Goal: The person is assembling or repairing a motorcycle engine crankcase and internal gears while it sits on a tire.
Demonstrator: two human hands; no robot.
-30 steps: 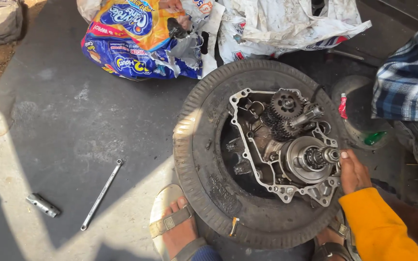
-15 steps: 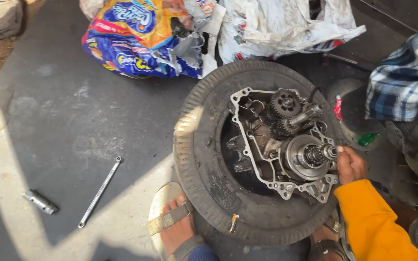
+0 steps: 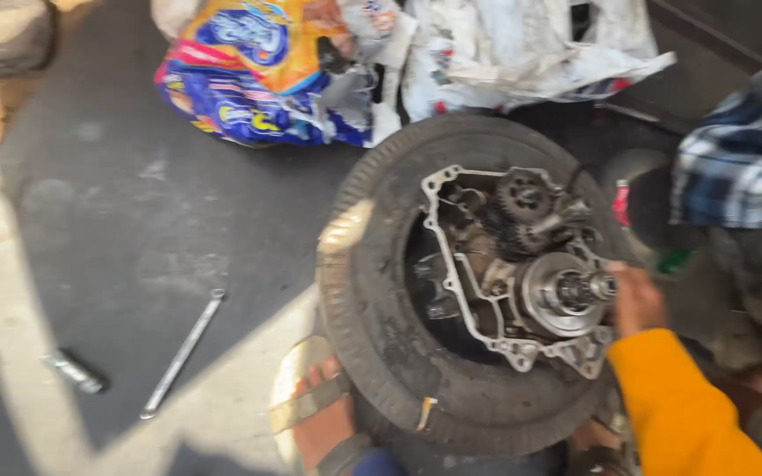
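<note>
I see a long steel wrench (image 3: pixel 182 354) lying apart; my right hand (image 3: pixel 637 300) touches the grey engine case (image 3: pixel 522 273) in a black tyre (image 3: pixel 372 326), grip unclear.

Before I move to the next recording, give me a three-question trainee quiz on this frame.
1. True or false: the engine case sits inside the tyre.
2. Which lies on the floor left of the tyre? A) a hammer B) a long thin wrench C) a bucket
3. Fill in: the right hand, in an orange sleeve, is at the ____ edge of the engine case.

Key: 1 true. 2 B; a small metal socket lies further left of it. 3 right, beside the round clutch hub. The left hand is not in view, and blur hides whether the right hand grips anything.
</note>
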